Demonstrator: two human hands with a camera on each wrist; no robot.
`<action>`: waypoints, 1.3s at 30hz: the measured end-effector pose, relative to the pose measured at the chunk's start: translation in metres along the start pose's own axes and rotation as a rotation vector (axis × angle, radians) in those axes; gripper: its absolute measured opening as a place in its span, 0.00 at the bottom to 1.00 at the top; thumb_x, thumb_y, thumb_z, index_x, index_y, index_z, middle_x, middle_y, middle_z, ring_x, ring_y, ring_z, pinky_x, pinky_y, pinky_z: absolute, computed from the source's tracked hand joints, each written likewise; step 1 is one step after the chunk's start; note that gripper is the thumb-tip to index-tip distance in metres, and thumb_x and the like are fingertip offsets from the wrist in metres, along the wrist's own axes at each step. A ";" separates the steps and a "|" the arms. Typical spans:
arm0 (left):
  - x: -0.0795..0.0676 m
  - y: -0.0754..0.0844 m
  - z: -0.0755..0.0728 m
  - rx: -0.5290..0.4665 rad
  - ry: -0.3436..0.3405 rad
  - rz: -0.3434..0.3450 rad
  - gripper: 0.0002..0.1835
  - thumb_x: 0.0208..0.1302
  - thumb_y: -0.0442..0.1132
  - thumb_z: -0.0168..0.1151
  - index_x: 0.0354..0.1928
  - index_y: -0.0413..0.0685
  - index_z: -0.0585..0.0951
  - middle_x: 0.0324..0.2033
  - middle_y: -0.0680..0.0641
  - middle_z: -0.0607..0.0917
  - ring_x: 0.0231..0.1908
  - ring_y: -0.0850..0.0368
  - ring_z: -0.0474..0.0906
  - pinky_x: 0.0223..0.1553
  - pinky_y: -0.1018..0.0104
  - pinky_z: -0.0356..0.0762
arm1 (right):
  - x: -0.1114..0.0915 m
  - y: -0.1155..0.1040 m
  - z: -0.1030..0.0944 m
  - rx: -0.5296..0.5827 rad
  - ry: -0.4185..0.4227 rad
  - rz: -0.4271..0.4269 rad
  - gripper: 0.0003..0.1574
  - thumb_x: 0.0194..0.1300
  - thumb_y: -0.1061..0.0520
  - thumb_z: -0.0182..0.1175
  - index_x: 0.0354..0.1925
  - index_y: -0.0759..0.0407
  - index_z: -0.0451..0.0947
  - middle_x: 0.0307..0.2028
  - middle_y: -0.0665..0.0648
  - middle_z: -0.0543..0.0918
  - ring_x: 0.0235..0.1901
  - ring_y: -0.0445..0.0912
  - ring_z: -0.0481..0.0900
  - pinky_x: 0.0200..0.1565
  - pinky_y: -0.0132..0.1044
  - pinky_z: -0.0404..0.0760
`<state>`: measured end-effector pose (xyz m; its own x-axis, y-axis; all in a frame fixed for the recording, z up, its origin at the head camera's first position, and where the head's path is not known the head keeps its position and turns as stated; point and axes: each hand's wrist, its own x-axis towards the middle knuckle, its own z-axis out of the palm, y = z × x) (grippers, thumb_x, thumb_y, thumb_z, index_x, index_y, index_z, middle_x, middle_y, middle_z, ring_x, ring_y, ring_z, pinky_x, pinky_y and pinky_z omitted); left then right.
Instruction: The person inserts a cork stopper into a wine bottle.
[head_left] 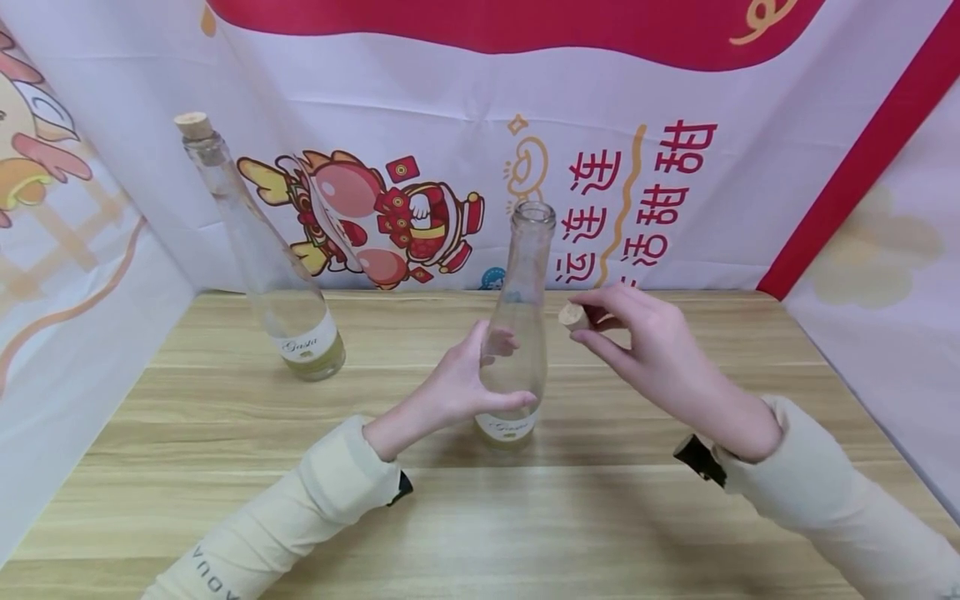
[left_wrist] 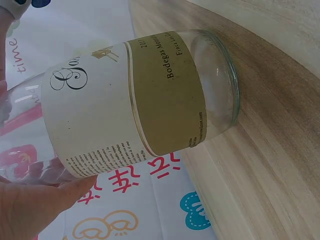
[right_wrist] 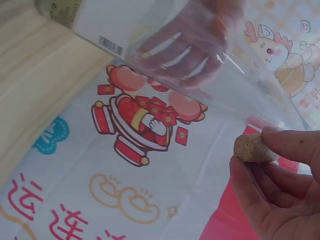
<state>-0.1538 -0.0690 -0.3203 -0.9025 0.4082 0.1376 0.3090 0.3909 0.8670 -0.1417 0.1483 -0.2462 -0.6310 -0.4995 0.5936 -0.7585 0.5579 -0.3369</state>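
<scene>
My left hand (head_left: 459, 382) grips a clear glass wine bottle (head_left: 527, 287) round its body, thumb across the front. The bottle's mouth is uncorked and points up, tilted slightly. In the left wrist view its white and olive label (left_wrist: 100, 110) shows near the base; I cannot tell whether the base touches the table. To the right of the bottle, below the level of its mouth, my right hand (head_left: 663, 354) pinches a cork (head_left: 573, 317) between thumb and fingers. In the right wrist view the cork (right_wrist: 255, 148) is apart from the glass.
A second wine bottle (head_left: 262, 258) stands at the back left with a cork (head_left: 194, 125) in its neck. The wood-grain table (head_left: 420, 517) ends at a printed cloth backdrop (head_left: 420, 75), with cloth walls on both sides.
</scene>
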 end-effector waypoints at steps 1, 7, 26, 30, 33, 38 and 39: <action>0.000 0.000 0.000 0.000 0.000 0.000 0.38 0.44 0.43 0.73 0.56 0.47 0.63 0.53 0.48 0.75 0.54 0.56 0.71 0.56 0.58 0.69 | 0.001 -0.001 -0.002 -0.004 0.009 -0.001 0.21 0.47 0.69 0.68 0.43 0.67 0.76 0.34 0.54 0.80 0.34 0.43 0.80 0.37 0.35 0.82; 0.000 0.000 0.001 0.008 0.001 -0.012 0.39 0.43 0.43 0.74 0.56 0.47 0.63 0.53 0.48 0.75 0.54 0.56 0.71 0.56 0.58 0.69 | 0.011 -0.009 -0.012 -0.004 0.070 -0.020 0.23 0.47 0.68 0.67 0.45 0.66 0.76 0.37 0.55 0.81 0.35 0.42 0.79 0.39 0.32 0.81; 0.000 0.000 0.000 -0.009 -0.006 -0.030 0.38 0.44 0.43 0.74 0.55 0.47 0.63 0.52 0.48 0.75 0.54 0.56 0.70 0.57 0.58 0.68 | 0.041 -0.030 -0.030 0.085 0.259 -0.027 0.22 0.51 0.69 0.64 0.47 0.68 0.74 0.40 0.58 0.80 0.39 0.44 0.78 0.42 0.25 0.77; 0.000 -0.001 -0.001 -0.011 -0.011 -0.027 0.38 0.43 0.44 0.74 0.55 0.47 0.63 0.53 0.48 0.75 0.55 0.55 0.70 0.57 0.58 0.68 | 0.047 -0.033 -0.031 0.113 0.306 -0.045 0.22 0.53 0.71 0.62 0.48 0.71 0.72 0.42 0.59 0.79 0.40 0.41 0.78 0.43 0.27 0.78; 0.000 -0.001 -0.001 -0.011 -0.012 -0.023 0.38 0.43 0.44 0.74 0.55 0.47 0.64 0.53 0.48 0.75 0.54 0.55 0.70 0.57 0.58 0.68 | 0.051 -0.036 -0.031 0.145 0.337 -0.077 0.21 0.54 0.72 0.60 0.48 0.74 0.71 0.42 0.61 0.79 0.40 0.41 0.77 0.43 0.30 0.79; 0.001 -0.002 -0.002 -0.003 -0.012 -0.008 0.37 0.43 0.43 0.74 0.55 0.46 0.64 0.53 0.47 0.75 0.54 0.55 0.71 0.56 0.58 0.69 | 0.060 -0.041 -0.031 0.148 0.346 -0.181 0.20 0.57 0.71 0.57 0.48 0.77 0.70 0.41 0.68 0.77 0.41 0.44 0.77 0.44 0.32 0.79; 0.001 -0.002 -0.002 -0.003 -0.011 -0.005 0.37 0.43 0.43 0.74 0.55 0.46 0.64 0.53 0.47 0.75 0.54 0.55 0.71 0.56 0.58 0.69 | 0.062 -0.042 -0.031 0.156 0.350 -0.196 0.19 0.57 0.71 0.57 0.48 0.78 0.70 0.41 0.68 0.76 0.41 0.45 0.77 0.44 0.33 0.79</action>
<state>-0.1559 -0.0710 -0.3212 -0.9006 0.4154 0.1278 0.3035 0.3906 0.8691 -0.1442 0.1147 -0.1728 -0.3998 -0.3163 0.8603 -0.8909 0.3548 -0.2836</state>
